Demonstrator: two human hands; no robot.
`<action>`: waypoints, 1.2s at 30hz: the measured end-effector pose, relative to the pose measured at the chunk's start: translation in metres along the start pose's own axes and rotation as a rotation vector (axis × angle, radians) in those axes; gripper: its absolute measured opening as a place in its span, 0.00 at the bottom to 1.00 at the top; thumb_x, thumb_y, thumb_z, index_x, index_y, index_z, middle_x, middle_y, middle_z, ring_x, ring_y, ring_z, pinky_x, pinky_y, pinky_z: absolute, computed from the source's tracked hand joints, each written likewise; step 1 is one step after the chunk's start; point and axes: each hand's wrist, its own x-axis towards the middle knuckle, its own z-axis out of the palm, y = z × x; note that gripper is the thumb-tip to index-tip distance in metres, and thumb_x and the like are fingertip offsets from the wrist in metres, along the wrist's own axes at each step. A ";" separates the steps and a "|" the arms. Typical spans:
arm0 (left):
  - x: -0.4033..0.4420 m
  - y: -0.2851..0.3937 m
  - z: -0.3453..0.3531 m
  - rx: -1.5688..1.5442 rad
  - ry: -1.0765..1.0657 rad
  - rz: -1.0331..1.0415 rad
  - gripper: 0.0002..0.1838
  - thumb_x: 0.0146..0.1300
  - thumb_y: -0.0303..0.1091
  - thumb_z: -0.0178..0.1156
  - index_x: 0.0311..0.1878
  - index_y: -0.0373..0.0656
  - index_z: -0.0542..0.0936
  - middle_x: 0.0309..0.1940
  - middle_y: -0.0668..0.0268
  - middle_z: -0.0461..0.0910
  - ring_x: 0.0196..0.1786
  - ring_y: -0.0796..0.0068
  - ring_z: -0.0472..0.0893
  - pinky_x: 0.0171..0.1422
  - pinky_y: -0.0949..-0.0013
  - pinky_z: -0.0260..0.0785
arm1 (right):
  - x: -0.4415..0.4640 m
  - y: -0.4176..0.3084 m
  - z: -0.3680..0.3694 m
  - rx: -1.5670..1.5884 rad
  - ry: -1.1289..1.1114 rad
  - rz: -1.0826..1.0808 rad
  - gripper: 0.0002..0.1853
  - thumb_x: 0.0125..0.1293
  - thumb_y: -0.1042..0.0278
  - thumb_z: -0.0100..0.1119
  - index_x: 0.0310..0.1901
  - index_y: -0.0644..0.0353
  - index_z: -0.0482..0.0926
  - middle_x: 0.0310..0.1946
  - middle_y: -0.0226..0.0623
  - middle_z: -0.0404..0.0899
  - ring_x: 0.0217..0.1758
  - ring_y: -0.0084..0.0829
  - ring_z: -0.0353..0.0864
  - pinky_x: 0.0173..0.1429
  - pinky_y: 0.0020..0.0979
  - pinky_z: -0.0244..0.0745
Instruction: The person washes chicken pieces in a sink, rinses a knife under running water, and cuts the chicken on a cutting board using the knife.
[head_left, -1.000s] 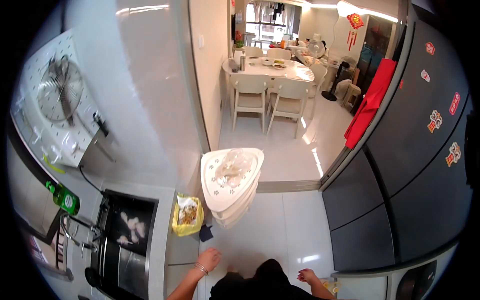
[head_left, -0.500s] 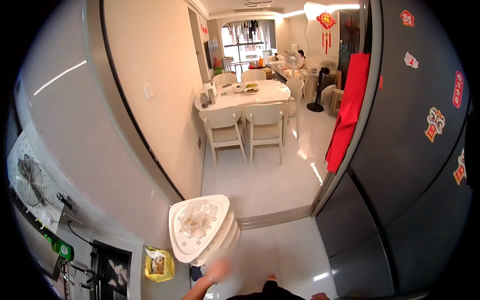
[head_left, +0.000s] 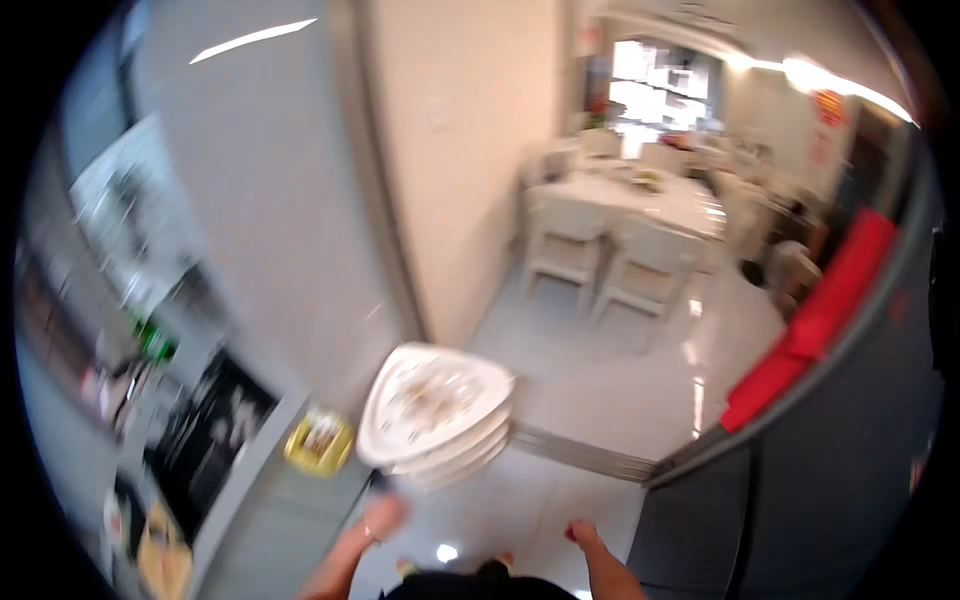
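Note:
Low in the view, my left hand [head_left: 386, 515] is smeared by motion, just below a white tiered rack [head_left: 435, 405]; its fingers cannot be made out. A clear plastic bag [head_left: 425, 392] lies on the rack's top tier. My right hand [head_left: 578, 531] hangs over the floor tiles at the lower middle, small and blurred, with nothing visible near it. To the left of the rack is a yellow-lined bin [head_left: 320, 445] with scraps in it.
A black sink [head_left: 215, 420] with pale items and a counter [head_left: 245, 480] are on the left. A dark fridge [head_left: 840, 470] and a red cloth [head_left: 820, 320] stand right. Beyond the door track [head_left: 580, 455] are a dining table [head_left: 640, 198] and chairs.
The view has swung left since half a second ago, so the dining room sits further right and more of the sink shows. Both forearms show more. The rack and bag appear unmoved.

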 end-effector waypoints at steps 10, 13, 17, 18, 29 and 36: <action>-0.190 -0.060 0.019 -0.236 0.373 -0.398 0.09 0.55 0.29 0.59 0.40 0.43 0.81 0.39 0.59 0.79 0.41 0.57 0.79 0.47 0.61 0.74 | -0.003 -0.075 0.152 -0.306 -0.397 -0.037 0.05 0.63 0.72 0.52 0.38 0.61 0.76 0.24 0.34 0.77 0.24 0.28 0.79 0.28 0.26 0.76; -0.257 -0.095 0.044 -0.323 0.488 -0.535 0.09 0.55 0.28 0.59 0.40 0.44 0.81 0.39 0.59 0.79 0.41 0.57 0.79 0.46 0.61 0.74 | -0.040 -0.060 0.204 -0.361 -0.521 0.070 0.06 0.63 0.72 0.52 0.41 0.61 0.76 0.24 0.35 0.76 0.25 0.30 0.79 0.30 0.29 0.78; -0.333 -0.110 0.073 -0.354 0.630 -0.747 0.09 0.54 0.28 0.60 0.40 0.43 0.81 0.39 0.58 0.79 0.41 0.56 0.79 0.45 0.60 0.73 | -0.043 -0.055 0.243 -0.546 -0.631 0.156 0.10 0.63 0.71 0.53 0.45 0.62 0.75 0.29 0.40 0.78 0.30 0.35 0.81 0.35 0.33 0.80; -0.354 -0.112 0.085 -0.348 0.660 -0.784 0.09 0.54 0.28 0.60 0.40 0.42 0.81 0.38 0.57 0.79 0.41 0.55 0.79 0.45 0.60 0.73 | -0.041 -0.059 0.253 -0.599 -0.629 0.167 0.10 0.63 0.70 0.54 0.45 0.63 0.75 0.29 0.40 0.78 0.30 0.35 0.81 0.34 0.33 0.80; -0.505 -0.104 0.192 -0.546 0.739 -1.280 0.10 0.51 0.26 0.63 0.39 0.40 0.81 0.36 0.55 0.79 0.40 0.57 0.79 0.46 0.62 0.73 | -0.064 -0.112 0.425 -0.943 -0.675 -0.214 0.10 0.66 0.73 0.42 0.37 0.59 0.76 0.22 0.31 0.74 0.22 0.25 0.75 0.28 0.25 0.75; -0.524 -0.086 0.178 -0.611 0.817 -1.431 0.10 0.52 0.23 0.61 0.39 0.40 0.80 0.36 0.56 0.78 0.37 0.56 0.79 0.43 0.61 0.72 | -0.155 -0.158 0.538 -0.849 -0.973 -0.233 0.09 0.72 0.69 0.46 0.47 0.57 0.77 0.31 0.28 0.78 0.32 0.20 0.77 0.39 0.20 0.73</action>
